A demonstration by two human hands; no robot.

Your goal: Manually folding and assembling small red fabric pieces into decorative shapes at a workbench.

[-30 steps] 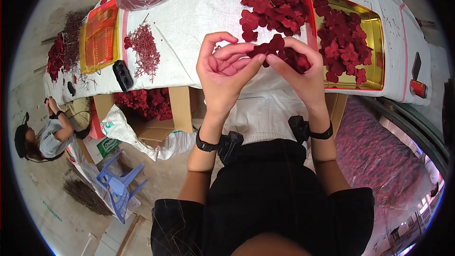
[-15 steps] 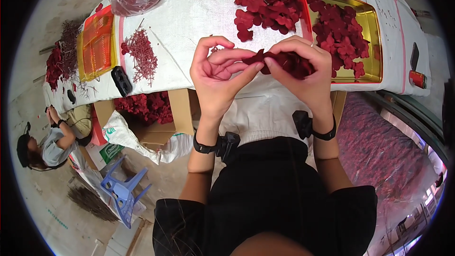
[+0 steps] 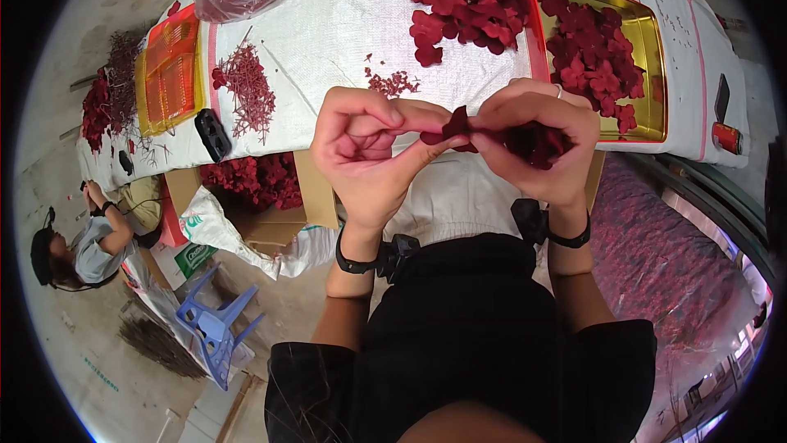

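My left hand pinches a dark red fabric flower piece between thumb and forefinger, its other fingers curled. Right beside it, my right hand has its thumb and forefinger at the same piece. Inside the curl of my right fingers sits a bunch of dark red flower pieces. Both hands are raised over the near edge of the table. Beyond them lies a loose pile of red fabric petals, and more petals fill part of a gold tin with a red rim.
Small red bits and a heap of thin red stems lie on the white table cover. An orange tray and a black case are at left. Below stands a cardboard box of red flowers. Another person is far left.
My hands have come slightly nearer and spread a little apart. A flower piece now stands out between the fingertips, and small red bits on the table have come into sight.
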